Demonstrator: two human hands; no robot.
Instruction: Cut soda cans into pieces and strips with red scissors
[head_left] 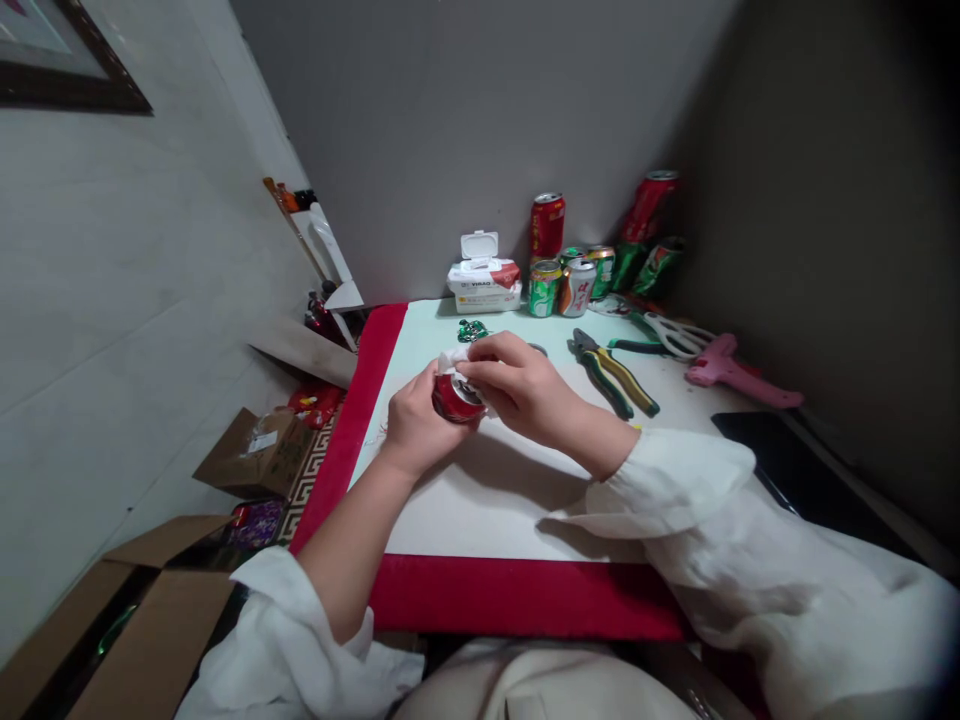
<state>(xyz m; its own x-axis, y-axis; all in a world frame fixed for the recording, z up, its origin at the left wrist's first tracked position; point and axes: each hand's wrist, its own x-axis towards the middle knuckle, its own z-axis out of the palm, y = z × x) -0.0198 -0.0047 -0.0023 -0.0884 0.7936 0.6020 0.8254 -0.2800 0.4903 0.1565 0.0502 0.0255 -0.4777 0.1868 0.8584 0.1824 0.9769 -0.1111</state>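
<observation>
My left hand is wrapped round a red can, its top turned up toward me, above the white sheet on the table. A white tissue lies against the can's rim, pinched in the fingers of my right hand. The fingertips of that hand are partly hidden by the tissue. Just behind the can, a small heap of shiny green pieces rests on the sheet.
Pliers, a pink glue gun and a dark tablet-like slab lie to the right. Behind stand a wipes pack, a green can and several other cans. Cardboard boxes are on the floor at left.
</observation>
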